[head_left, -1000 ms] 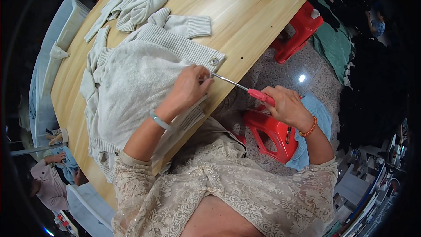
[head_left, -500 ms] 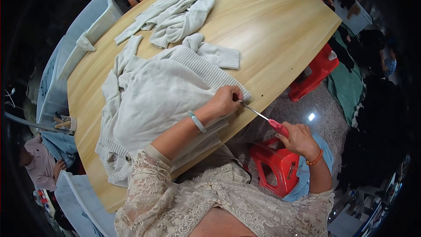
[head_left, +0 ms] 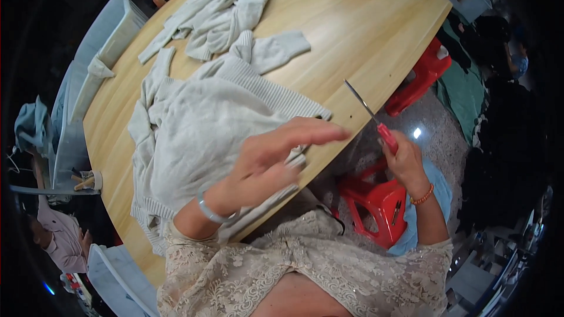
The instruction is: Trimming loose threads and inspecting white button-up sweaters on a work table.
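Observation:
A pale grey knit sweater (head_left: 200, 123) lies spread on the wooden table, its ribbed hem toward the table's right edge. My left hand (head_left: 264, 158), a little blurred, is over the sweater's near right corner with fingers stretched out and apart, holding nothing. Off the table edge, my right hand (head_left: 404, 161) is closed around a red-handled tool (head_left: 386, 136) with a thin metal shaft. The shaft points up and left over the edge, apart from the cloth; its exact kind cannot be made out.
Another pale knit garment (head_left: 226, 17) lies farther back on the table (head_left: 352, 17). Red stools (head_left: 376, 208) stand by the right edge, one with blue cloth. White bins (head_left: 108, 50) line the left side, near a small tool cup (head_left: 88, 181). A person (head_left: 59, 232) sits at far left.
My left hand has let go of the sweater's hem corner and opened, drawing back toward me. The tool has come away from the cloth and its tip has swung upward.

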